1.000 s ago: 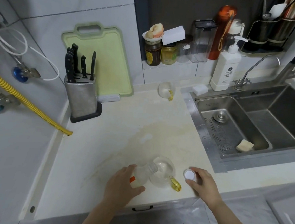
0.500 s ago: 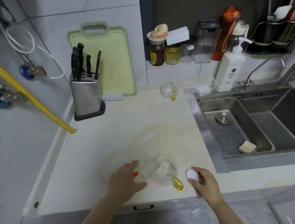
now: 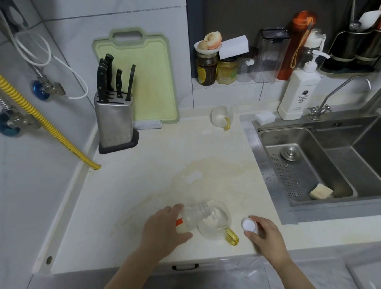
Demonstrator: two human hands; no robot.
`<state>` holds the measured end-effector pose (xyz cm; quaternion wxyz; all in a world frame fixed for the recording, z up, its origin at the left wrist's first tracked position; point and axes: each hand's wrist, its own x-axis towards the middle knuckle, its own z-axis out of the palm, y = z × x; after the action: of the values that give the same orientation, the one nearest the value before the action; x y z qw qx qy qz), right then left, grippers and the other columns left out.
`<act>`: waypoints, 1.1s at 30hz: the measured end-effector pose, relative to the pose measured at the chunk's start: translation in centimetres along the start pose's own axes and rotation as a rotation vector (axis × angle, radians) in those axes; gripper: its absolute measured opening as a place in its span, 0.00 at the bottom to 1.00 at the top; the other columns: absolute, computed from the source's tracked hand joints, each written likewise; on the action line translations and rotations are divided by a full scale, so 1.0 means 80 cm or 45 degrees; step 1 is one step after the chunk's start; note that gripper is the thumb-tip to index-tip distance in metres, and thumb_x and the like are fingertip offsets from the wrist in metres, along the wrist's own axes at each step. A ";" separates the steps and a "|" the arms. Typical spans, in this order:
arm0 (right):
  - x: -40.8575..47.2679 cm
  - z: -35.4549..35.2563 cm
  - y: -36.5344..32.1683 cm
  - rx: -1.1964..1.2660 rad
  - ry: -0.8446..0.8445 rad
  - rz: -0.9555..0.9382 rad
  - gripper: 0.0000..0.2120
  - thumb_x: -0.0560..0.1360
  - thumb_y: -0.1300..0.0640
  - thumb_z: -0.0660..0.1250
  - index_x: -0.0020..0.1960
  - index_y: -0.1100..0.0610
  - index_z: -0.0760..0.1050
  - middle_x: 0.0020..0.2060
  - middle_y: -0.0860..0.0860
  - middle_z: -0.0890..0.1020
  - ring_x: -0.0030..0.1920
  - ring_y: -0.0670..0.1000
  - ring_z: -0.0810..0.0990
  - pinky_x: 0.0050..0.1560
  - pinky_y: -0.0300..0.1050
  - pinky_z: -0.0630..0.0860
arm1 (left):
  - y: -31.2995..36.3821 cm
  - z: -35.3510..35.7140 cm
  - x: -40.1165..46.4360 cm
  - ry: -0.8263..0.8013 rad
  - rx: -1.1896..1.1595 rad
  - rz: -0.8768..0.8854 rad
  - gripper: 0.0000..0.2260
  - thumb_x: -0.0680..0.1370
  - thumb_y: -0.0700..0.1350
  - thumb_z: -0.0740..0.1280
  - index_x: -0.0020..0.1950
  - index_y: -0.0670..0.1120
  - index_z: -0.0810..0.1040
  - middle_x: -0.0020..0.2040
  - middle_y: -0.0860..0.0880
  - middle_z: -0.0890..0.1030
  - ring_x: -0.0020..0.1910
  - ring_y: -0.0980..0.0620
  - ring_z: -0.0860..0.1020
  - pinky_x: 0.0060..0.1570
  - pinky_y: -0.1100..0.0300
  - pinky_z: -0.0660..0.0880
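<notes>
Head view, lower centre: left hand (image 3: 163, 228) grip wraps tipped bottle (image 3: 190, 219) over glass cup (image 3: 215, 220) on tabletop (image 3: 159, 176) to pour; right hand (image 3: 265, 235) pinches cap (image 3: 249, 225) aside.

Cream stone countertop (image 3: 172, 156), faintly stained, runs away beyond left-hand fingers (image 3: 176, 208). White tiled wall (image 3: 128, 5) far ahead of them; pale marbled side wall (image 3: 20, 187) well to their left. Stainless double sink (image 3: 253, 150) ahead-right of right-hand fingers (image 3: 257, 219), slim tap (image 3: 318, 109) behind it. Dark recessed panel (image 3: 242, 13) above back ledge. Pale cabinet fronts (image 3: 311, 281) below. Soft, even light.
</notes>
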<state>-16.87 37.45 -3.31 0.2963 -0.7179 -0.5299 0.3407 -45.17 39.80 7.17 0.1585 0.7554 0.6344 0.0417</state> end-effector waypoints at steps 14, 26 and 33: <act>-0.001 -0.001 -0.002 -0.007 -0.012 0.015 0.20 0.69 0.59 0.74 0.60 0.54 0.75 0.52 0.44 0.76 0.53 0.47 0.73 0.56 0.39 0.67 | -0.004 -0.004 0.003 0.039 0.132 0.050 0.31 0.71 0.63 0.67 0.70 0.55 0.62 0.59 0.54 0.75 0.55 0.53 0.74 0.56 0.59 0.71; -0.001 -0.002 -0.001 -0.024 -0.020 0.013 0.21 0.69 0.59 0.73 0.60 0.54 0.75 0.56 0.50 0.78 0.54 0.48 0.73 0.57 0.39 0.67 | -0.010 -0.008 0.002 0.071 0.183 0.063 0.30 0.71 0.63 0.67 0.69 0.55 0.63 0.58 0.54 0.75 0.54 0.53 0.74 0.55 0.60 0.71; -0.002 -0.002 -0.005 -0.002 -0.018 0.002 0.20 0.69 0.61 0.74 0.60 0.56 0.76 0.57 0.52 0.79 0.54 0.49 0.74 0.58 0.40 0.68 | -0.010 -0.009 0.001 0.069 0.210 0.064 0.30 0.71 0.62 0.67 0.69 0.55 0.63 0.57 0.53 0.75 0.53 0.52 0.75 0.55 0.59 0.72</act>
<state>-16.98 37.43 -2.85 0.2916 -0.7162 -0.5317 0.3454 -46.11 40.14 7.60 0.0776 0.7803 0.6204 0.0137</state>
